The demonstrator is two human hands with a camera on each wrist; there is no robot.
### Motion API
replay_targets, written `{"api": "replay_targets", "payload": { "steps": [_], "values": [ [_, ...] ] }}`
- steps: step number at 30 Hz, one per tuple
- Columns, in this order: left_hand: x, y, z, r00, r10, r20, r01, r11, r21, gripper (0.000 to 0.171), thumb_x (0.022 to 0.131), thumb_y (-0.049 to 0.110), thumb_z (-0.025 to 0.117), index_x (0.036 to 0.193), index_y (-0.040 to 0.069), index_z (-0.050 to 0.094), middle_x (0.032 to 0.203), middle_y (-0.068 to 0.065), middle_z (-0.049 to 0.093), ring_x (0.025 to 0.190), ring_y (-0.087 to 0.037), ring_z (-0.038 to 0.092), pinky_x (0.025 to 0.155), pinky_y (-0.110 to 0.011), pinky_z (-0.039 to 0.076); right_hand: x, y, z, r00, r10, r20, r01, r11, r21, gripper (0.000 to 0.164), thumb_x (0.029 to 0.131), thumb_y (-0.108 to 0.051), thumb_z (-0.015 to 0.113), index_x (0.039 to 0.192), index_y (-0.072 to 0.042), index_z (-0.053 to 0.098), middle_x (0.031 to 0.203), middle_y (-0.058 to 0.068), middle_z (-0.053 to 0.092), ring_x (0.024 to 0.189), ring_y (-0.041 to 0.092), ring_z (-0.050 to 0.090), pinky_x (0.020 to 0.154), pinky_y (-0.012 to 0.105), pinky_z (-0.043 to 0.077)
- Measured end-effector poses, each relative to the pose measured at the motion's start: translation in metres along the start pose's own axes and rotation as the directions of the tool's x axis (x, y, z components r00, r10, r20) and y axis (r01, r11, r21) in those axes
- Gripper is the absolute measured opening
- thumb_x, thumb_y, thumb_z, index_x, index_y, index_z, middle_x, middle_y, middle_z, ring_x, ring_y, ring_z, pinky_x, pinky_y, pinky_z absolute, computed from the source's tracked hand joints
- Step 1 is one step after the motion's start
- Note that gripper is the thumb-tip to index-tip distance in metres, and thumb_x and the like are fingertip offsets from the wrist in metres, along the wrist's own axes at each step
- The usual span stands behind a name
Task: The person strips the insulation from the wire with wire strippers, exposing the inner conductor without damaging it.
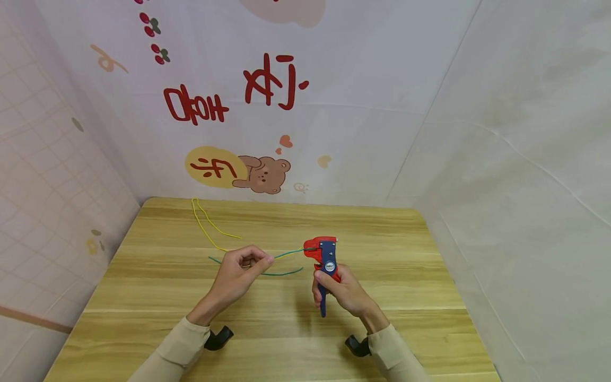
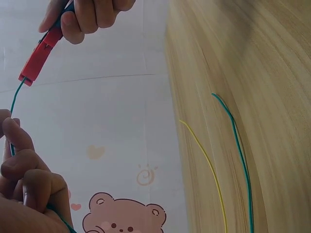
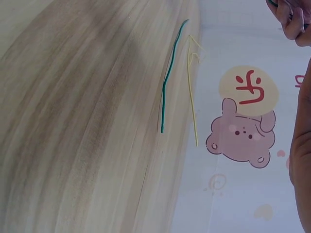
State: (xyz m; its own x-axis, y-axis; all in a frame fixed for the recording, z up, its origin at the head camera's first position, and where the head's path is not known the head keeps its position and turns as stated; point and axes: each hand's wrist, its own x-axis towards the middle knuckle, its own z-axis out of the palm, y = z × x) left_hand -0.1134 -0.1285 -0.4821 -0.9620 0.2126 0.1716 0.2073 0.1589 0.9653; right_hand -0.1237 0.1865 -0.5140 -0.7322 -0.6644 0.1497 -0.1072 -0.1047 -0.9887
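Observation:
My left hand pinches a green wire between thumb and forefinger, its other fingers curled in. The wire runs right into the red nose of a wire stripper, so its tip is hidden there. My right hand grips the blue and red handles, thumb across the front. In the left wrist view, the stripper slants down to the wire above the left fingers. Both hands are raised over the table. Only the left hand shows in the right wrist view's top corner.
A second green wire lies on the wooden table under the left hand. Behind it lies a bent yellow wire. White printed cloth stands along the back and sides. Black curved pieces sit by both cuffs.

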Motion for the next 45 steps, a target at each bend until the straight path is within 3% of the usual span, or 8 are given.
{"api": "replay_targets", "payload": {
  "steps": [11,18,25,33,39,45],
  "values": [
    [0.000,0.000,0.001,1.000,0.012,0.004,-0.012,1.000,-0.018,0.008,0.108,0.016,0.078,0.102,0.016,0.082,0.088,0.003,0.075,0.068,-0.005,0.053,0.064,-0.026,0.049,-0.001,0.001,0.001,1.000,-0.002,-0.015,0.002,1.000,-0.013,0.037,0.123,-0.011,0.043,0.097,0.008,0.061,0.078,0.034,0.058,0.070,0.011,0.071,0.066,0.035,0.065],
    [0.000,0.000,0.001,1.000,0.007,0.005,-0.007,1.000,-0.011,0.008,0.109,0.018,0.078,0.101,0.017,0.082,0.089,0.002,0.075,0.069,-0.005,0.054,0.064,-0.026,0.049,-0.002,0.002,0.001,1.000,0.009,-0.023,-0.009,1.000,0.013,0.037,0.122,-0.013,0.045,0.107,0.018,0.059,0.078,0.036,0.059,0.070,0.008,0.073,0.067,0.032,0.065],
    [0.000,0.002,0.000,1.000,0.006,0.005,-0.006,1.000,-0.008,0.008,0.109,0.018,0.077,0.103,0.017,0.082,0.090,0.001,0.075,0.069,-0.007,0.054,0.065,-0.027,0.049,-0.001,0.001,0.003,1.000,0.012,-0.029,-0.012,1.000,0.004,0.039,0.123,-0.013,0.044,0.097,0.010,0.061,0.078,0.034,0.059,0.069,0.008,0.071,0.067,0.031,0.065],
    [-0.001,0.002,0.001,1.000,0.012,-0.006,-0.012,1.000,-0.017,0.008,0.109,0.016,0.078,0.102,0.016,0.082,0.085,0.002,0.072,0.066,-0.005,0.049,0.062,-0.027,0.046,-0.001,-0.003,0.008,0.996,0.058,-0.068,-0.056,0.998,0.029,0.039,0.121,-0.015,0.050,0.100,0.017,0.057,0.076,0.033,0.057,0.064,0.011,0.069,0.063,0.033,0.064],
    [0.000,0.000,0.001,1.000,0.000,-0.005,0.000,1.000,-0.020,0.008,0.109,0.018,0.077,0.103,0.016,0.081,0.085,0.001,0.072,0.066,-0.006,0.049,0.062,-0.027,0.046,0.000,-0.004,0.012,0.994,0.053,-0.099,-0.054,0.998,-0.012,0.036,0.118,-0.011,0.053,0.094,0.014,0.059,0.072,0.034,0.057,0.060,0.018,0.068,0.060,0.037,0.064],
    [0.000,0.000,0.002,1.000,-0.011,-0.009,0.011,1.000,-0.014,0.009,0.110,0.020,0.077,0.103,0.016,0.081,0.086,0.000,0.072,0.067,-0.007,0.051,0.063,-0.027,0.047,0.001,-0.002,0.012,0.989,0.065,-0.132,-0.072,0.996,-0.055,0.033,0.116,-0.010,0.057,0.089,0.009,0.062,0.070,0.030,0.059,0.060,0.012,0.069,0.059,0.036,0.064]
  ]
}}
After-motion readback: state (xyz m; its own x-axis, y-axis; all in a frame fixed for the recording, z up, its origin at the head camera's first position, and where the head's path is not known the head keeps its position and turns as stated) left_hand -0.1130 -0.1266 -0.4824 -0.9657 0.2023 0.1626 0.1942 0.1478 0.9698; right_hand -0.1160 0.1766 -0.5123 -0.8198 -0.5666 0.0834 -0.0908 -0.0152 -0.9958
